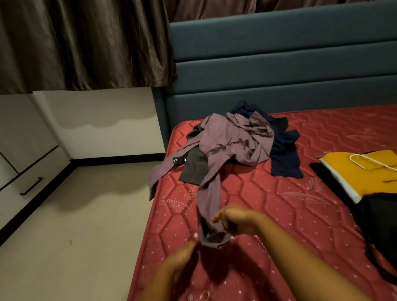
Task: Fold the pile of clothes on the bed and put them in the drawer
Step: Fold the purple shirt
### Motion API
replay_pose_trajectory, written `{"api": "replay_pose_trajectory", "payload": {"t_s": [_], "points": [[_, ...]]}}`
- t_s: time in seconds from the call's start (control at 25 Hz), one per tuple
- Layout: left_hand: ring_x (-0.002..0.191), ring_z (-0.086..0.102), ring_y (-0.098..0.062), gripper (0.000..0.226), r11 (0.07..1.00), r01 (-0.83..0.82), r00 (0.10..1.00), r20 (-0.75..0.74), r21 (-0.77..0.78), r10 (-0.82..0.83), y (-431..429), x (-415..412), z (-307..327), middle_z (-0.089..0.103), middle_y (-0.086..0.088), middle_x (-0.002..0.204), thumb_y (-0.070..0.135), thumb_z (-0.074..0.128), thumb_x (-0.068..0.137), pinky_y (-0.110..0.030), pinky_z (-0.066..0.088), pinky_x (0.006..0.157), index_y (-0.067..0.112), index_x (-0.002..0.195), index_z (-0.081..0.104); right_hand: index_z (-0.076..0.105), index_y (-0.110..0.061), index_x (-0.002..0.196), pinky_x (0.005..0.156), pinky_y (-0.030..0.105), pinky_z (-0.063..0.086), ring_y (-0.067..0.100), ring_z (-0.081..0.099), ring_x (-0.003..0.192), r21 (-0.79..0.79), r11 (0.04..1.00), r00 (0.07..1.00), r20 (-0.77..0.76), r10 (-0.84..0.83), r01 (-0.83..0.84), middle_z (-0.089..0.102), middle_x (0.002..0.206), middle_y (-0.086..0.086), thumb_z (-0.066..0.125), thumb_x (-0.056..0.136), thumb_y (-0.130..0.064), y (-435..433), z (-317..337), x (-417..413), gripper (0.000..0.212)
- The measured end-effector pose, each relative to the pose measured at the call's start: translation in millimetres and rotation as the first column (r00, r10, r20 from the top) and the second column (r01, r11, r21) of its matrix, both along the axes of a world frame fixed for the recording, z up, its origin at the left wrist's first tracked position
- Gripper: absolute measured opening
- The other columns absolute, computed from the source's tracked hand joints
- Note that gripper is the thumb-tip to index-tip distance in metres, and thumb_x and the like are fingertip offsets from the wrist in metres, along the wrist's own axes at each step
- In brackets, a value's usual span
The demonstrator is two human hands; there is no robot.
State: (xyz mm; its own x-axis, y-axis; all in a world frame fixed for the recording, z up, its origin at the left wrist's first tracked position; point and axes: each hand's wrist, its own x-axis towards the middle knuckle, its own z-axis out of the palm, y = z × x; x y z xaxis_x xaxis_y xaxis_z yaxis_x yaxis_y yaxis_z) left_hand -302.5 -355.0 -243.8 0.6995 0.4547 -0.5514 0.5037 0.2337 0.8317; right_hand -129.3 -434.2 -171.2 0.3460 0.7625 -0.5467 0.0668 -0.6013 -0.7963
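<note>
Red quilted mattress (pixel 262 193) fills the scene below a teal headboard (pixel 280 68) and brown curtains (pixel 76 42). At 12 o'clock from the person's hands, the pile of clothes (pixel 248 130) lies unfolded near the headboard: a purple shirt (pixel 224 138) on top, a grey garment (pixel 193 166) under it and a navy garment (pixel 283 156) on its 3 o'clock side. One purple sleeve (pixel 209 199) trails toward 6 o'clock, its end gripped in the curled fingers of the right hand (pixel 239 217). The left hand (pixel 181 259) reaches up to the cuff; whether it grips the cloth cannot be told through the blur. A white drawer (pixel 25 185) with a black handle stands closed at 9 o'clock. A yellow garment (pixel 374 173) and a black bag (pixel 387 222) lie at 3 o'clock.
</note>
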Motion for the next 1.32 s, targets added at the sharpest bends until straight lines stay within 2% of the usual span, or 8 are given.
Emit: {"api": "replay_pose_trajectory", "payload": {"t_s": [0.16,0.32,0.52,0.72,0.88,1.04,1.2,1.32], "points": [[0.118,0.057,-0.029,0.050,0.903,-0.262,0.906,0.235,-0.341,0.352,-5.1,-2.3,37.4,0.062,-0.010,0.126,0.051,0.048,0.095,-0.039,0.047,0.098,0.014,0.127,0.058,0.073,-0.016,0.061,0.051,0.016,0.047,0.008,0.058,0.047,-0.004,0.896,0.833,-0.370,0.411,-0.444,0.062,0.053,-0.001,0.035,0.066,0.006,-44.9,31.8,-70.7,0.044],[0.102,0.062,-0.026,0.033,0.953,-0.296,0.916,0.265,-0.058,0.301,-45.1,8.0,78.3,0.065,-0.015,0.119,0.013,0.060,0.093,-0.033,0.052,0.080,0.005,0.126,0.057,0.071,-0.025,0.076,0.051,0.013,0.046,0.002,0.059,0.052,-0.149,0.678,0.691,-0.250,0.679,-0.720,0.066,0.061,-0.008,0.035,0.077,0.010,-79.6,34.4,-101.2,0.050],[0.099,0.062,-0.027,0.029,0.945,-0.303,0.848,0.418,-0.123,0.326,-77.9,7.4,117.1,0.061,-0.015,0.120,0.008,0.043,0.101,-0.033,0.053,0.078,0.012,0.128,0.052,0.060,-0.022,0.091,0.060,0.023,0.037,0.008,0.046,0.059,0.048,0.994,0.994,0.023,-0.104,0.103,0.053,0.070,-0.003,0.046,0.095,-0.019,-116.4,50.5,-64.3,0.015],[0.090,0.069,-0.017,0.026,0.985,0.097,0.847,0.531,-0.145,-0.005,-107.6,-29.2,169.3,0.072,-0.010,0.102,0.002,0.046,0.094,-0.026,0.056,0.082,0.007,0.107,0.068,0.057,-0.025,0.107,0.066,0.029,0.041,0.018,0.051,0.074,0.154,0.878,0.823,-0.452,-0.345,0.453,0.058,0.091,0.009,0.032,0.090,-0.071,-122.8,59.5,-54.0,0.055],[0.118,0.055,-0.022,0.036,0.864,0.492,0.790,0.365,0.102,-0.493,-103.9,-56.6,182.1,0.062,-0.015,0.126,0.011,0.058,0.086,-0.031,0.040,0.106,0.001,0.120,0.063,0.050,-0.017,0.130,0.073,0.037,0.053,0.028,0.060,0.088,0.373,0.597,0.689,-0.542,-0.481,0.710,0.062,0.115,0.018,0.053,0.095,-0.014,-105.6,85.7,-60.9,0.035],[0.095,0.059,-0.015,0.020,0.988,0.014,0.971,0.234,0.156,-0.050,-94.5,-69.9,172.8,0.065,-0.004,0.108,0.018,0.049,0.099,-0.031,0.045,0.086,0.024,0.103,0.068,0.059,-0.007,0.116,0.063,0.027,0.051,0.021,0.060,0.076,0.494,0.618,0.787,-0.303,-0.537,0.612,0.063,0.110,0.020,0.039,0.087,0.014,-101.9,102.2,-82.1,0.041],[0.084,0.067,-0.013,0.033,0.962,-0.255,0.823,0.501,-0.096,0.268,-108.0,-61.6,165.4,0.072,0.000,0.092,0.043,0.057,0.086,-0.028,0.048,0.072,0.020,0.110,0.061,0.063,-0.014,0.112,0.062,0.019,0.053,0.013,0.067,0.079,0.606,0.792,0.997,-0.059,-0.053,0.078,0.067,0.099,0.010,0.029,0.080,0.021,-107.5,129.9,-148.4,0.059],[0.066,0.070,-0.015,0.018,0.885,-0.466,0.706,0.605,0.005,0.368,-111.0,-58.3,173.7,0.072,-0.007,0.078,0.018,0.065,0.088,-0.028,0.054,0.057,0.010,0.104,0.062,0.058,-0.018,0.126,0.062,0.017,0.050,0.013,0.062,0.088,0.632,0.767,0.980,0.198,-0.023,-0.110,0.062,0.118,0.008,0.031,0.079,0.018,-103.1,136.5,-158.1,0.066]]}}
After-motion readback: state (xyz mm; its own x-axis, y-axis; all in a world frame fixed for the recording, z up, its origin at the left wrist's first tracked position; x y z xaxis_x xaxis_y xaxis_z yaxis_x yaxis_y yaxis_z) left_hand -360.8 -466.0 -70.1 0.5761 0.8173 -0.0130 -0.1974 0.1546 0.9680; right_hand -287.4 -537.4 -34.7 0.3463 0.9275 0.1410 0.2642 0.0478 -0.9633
